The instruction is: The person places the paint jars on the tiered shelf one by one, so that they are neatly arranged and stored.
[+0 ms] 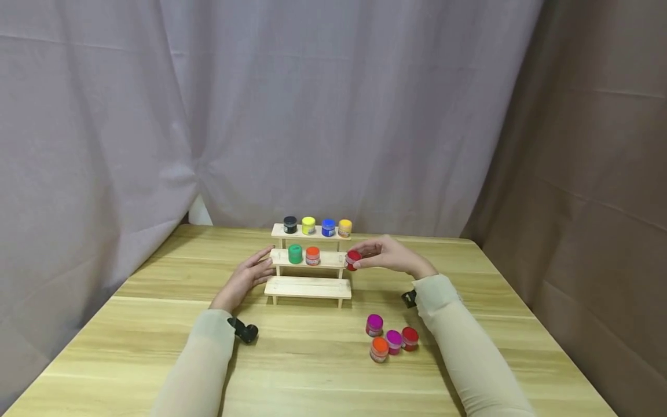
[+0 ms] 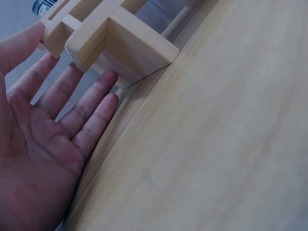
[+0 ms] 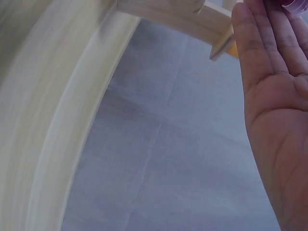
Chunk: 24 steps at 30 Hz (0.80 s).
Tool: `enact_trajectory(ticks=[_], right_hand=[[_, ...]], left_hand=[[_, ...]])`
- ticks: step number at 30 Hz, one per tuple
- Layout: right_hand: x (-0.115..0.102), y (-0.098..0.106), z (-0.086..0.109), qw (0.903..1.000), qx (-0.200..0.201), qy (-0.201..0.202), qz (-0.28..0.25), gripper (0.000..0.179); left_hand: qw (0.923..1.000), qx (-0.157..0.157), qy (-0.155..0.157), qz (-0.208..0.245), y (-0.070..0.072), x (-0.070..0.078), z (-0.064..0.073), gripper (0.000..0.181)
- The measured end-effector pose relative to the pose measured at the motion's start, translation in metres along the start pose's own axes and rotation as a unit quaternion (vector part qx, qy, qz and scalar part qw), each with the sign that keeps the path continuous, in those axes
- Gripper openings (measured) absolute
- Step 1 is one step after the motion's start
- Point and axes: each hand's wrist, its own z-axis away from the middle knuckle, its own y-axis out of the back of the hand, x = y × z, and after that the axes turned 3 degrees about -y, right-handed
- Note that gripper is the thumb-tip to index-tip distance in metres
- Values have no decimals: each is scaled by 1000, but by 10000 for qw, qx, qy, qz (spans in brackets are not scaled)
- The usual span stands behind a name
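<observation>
A three-step wooden rack (image 1: 307, 287) stands on the table. My right hand (image 1: 388, 256) pinches a red paint jar (image 1: 352, 260) at the right end of the middle shelf; whether the jar touches the shelf I cannot tell. On that shelf stand a green jar (image 1: 295, 254) and an orange jar (image 1: 312, 256). My left hand (image 1: 244, 280) is at the rack's left side; in the left wrist view its fingers (image 2: 89, 110) extend along the rack's end, fingertips at the wood. The right wrist view shows only an edge of the held jar (image 3: 294, 6).
The top shelf bears a black jar (image 1: 290, 225), a yellow jar (image 1: 308, 225), a blue jar (image 1: 328, 227) and an amber jar (image 1: 345, 227). Several more jars, including a magenta jar (image 1: 374, 325) and another red jar (image 1: 410, 339), stand at front right. A grey curtain (image 1: 333, 116) hangs behind.
</observation>
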Motion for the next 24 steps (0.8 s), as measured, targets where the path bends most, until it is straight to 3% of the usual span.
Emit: enact_trajectory(ticks=[9, 14, 24], right_hand=[[-2, -15, -21, 9998, -69, 187, 98, 40], [6, -21, -26, 9999, -89, 50, 84, 39], [6, -25, -44, 9996, 131, 86, 231, 42]], left_hand=[[10000, -6, -20, 77, -3, -3, 2, 60], [9999, 50, 77, 101, -5, -5, 4, 60], [9999, -2, -78, 80, 0, 0, 0, 61]])
